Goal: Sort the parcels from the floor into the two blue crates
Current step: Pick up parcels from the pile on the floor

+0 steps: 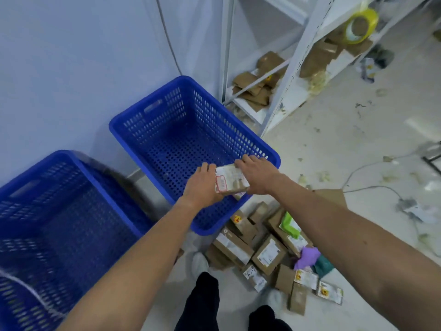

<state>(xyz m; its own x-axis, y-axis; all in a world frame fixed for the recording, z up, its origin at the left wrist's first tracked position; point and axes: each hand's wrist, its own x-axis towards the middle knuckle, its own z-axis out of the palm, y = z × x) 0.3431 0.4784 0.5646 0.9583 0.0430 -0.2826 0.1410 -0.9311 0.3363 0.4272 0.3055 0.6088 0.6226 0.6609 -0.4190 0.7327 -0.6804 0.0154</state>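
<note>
Left hand [202, 185] and right hand [259, 175] grip a small brown cardboard parcel [232, 179] between them, just above the near corner of the right-side blue perforated plastic crate [152, 108].

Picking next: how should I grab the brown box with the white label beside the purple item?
Probably from above, thumb and fingers across its two opposite edges: the brown box lies label-up on top of the pile, so its edges look free while its underside is buried.
</note>
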